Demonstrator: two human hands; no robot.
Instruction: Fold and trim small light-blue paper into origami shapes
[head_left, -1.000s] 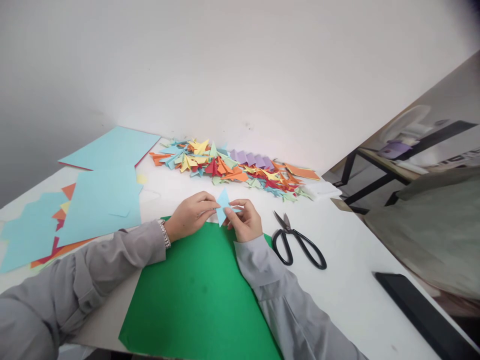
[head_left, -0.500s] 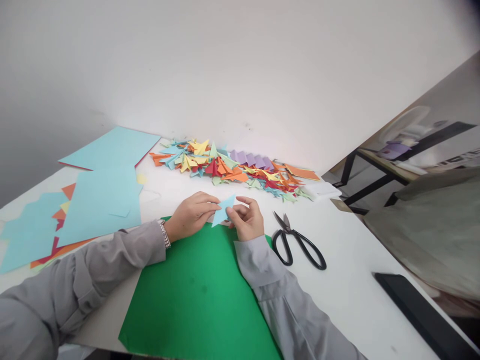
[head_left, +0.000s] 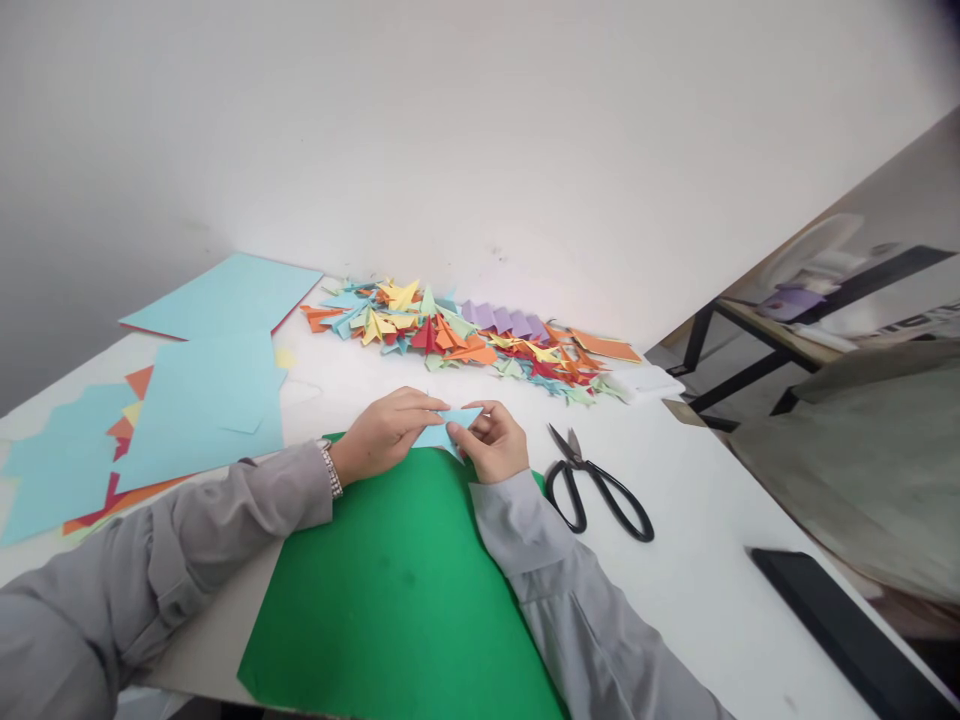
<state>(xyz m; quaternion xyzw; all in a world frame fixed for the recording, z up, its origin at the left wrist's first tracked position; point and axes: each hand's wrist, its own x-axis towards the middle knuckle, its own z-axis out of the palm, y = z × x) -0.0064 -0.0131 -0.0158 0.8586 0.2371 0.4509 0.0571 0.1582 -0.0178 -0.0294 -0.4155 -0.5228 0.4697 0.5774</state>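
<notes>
A small folded piece of light blue paper (head_left: 435, 434) is held between my two hands, just above the far edge of a green sheet (head_left: 390, 580). My left hand (head_left: 388, 432) pinches its left side between thumb and fingers. On its right side, the thumb and fingers of my right hand (head_left: 495, 442) are closed on it. My fingers cover part of the paper, so its full folded shape is hidden. Black-handled scissors (head_left: 576, 462) lie with blades slightly apart to the right of my right hand.
Along the wall is a heap of folded paper planes (head_left: 442, 335) in many colours. Large light blue sheets (head_left: 202, 400) and coloured scraps (head_left: 139, 382) lie at the left. A black flat object (head_left: 840, 620) rests near the table's right edge. Beyond stands a dark-framed table (head_left: 765, 340).
The blue paper has been turned in my fingers: its pointed end, upright before, now points right and the piece lies flatter. Both hands have stayed in nearly the same place.
</notes>
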